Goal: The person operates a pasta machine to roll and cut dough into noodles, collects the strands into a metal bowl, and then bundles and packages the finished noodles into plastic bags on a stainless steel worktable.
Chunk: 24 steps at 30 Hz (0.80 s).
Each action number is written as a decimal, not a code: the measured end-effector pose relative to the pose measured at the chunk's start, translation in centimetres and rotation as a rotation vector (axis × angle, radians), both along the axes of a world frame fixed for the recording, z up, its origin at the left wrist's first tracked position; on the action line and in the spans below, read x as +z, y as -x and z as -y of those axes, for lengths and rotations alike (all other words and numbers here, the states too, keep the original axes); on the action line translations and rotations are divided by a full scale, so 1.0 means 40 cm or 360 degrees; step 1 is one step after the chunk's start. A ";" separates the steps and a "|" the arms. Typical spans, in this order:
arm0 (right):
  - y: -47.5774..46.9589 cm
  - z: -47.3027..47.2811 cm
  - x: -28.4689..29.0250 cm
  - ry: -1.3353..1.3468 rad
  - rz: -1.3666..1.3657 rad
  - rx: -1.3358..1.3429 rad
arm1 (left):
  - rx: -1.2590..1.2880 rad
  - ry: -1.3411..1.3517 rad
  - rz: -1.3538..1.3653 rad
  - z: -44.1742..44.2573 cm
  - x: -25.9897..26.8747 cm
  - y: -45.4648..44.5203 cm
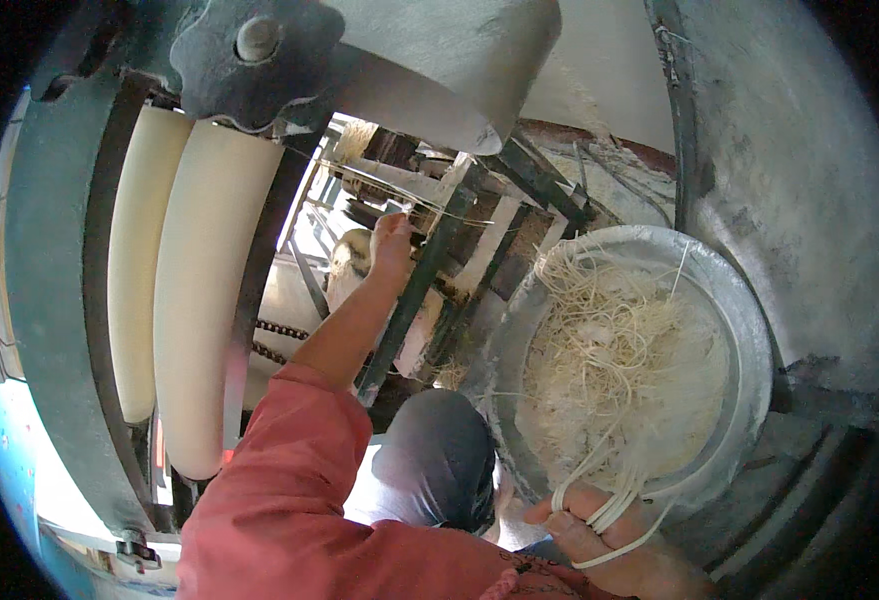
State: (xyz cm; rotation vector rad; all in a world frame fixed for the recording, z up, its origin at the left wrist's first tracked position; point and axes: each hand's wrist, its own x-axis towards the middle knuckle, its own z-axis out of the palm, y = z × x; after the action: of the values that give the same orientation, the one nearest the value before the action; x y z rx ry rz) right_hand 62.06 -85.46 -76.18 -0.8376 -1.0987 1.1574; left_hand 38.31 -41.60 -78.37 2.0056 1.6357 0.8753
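Observation:
My left hand (393, 244) reaches in among the bars of a machine's metal frame (428, 274). Its fingers are bent by a dark part, and whether they grip anything cannot be made out. Thin pale strands (409, 196) stretch across the frame just above it. At the lower right, my right hand (623, 544) holds a small bundle of pale, noodle-like strands (613, 510) looped over its fingers. Those strands hang at the near rim of a round metal basin (747, 352). Inside the basin, a tangled heap of similar strands (612, 337) lies in whitish powder.
Two cream-coloured rolls (210, 300) stand in a green machine frame (49, 300) on the left. Above them is a dark lobed handwheel (255, 45). Drive chains (278, 330) run behind my left forearm. A grey wall (807, 187) rises beyond the basin, and my knee (435, 457) is beside it.

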 end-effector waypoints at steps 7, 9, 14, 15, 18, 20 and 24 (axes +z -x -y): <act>-0.034 0.008 0.016 0.0029 -0.0325 -0.0367 | -0.0039 0.0107 0.0067 0.075 -0.001 -0.046; -0.043 0.004 0.047 0.0155 -0.0340 -0.0277 | -0.0287 -0.0032 -0.0156 0.096 -0.009 -0.091; -0.073 -0.001 0.092 0.0498 -0.0335 0.0130 | 0.0102 -0.0217 -0.0635 0.124 0.059 -0.204; -0.070 -0.001 0.104 0.0558 -0.0313 0.0195 | 0.0192 -0.0123 -0.0644 0.126 0.063 -0.222; -0.031 -0.004 0.119 0.0577 -0.0299 0.0276 | 0.0338 0.0064 -0.0701 0.139 0.072 -0.249; -0.019 -0.007 0.146 0.0510 -0.0263 0.0222 | 0.0283 0.0048 -0.0791 0.162 0.076 -0.267; 0.022 -0.037 0.136 0.0320 -0.0002 0.0196 | 0.0154 0.0194 -0.0975 0.079 0.031 -0.228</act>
State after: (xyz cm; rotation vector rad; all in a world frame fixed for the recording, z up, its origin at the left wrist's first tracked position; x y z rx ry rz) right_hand 61.19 -83.96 -70.73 -0.9336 -1.0564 1.3886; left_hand 47.45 -44.76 -77.13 2.2532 2.0512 0.1715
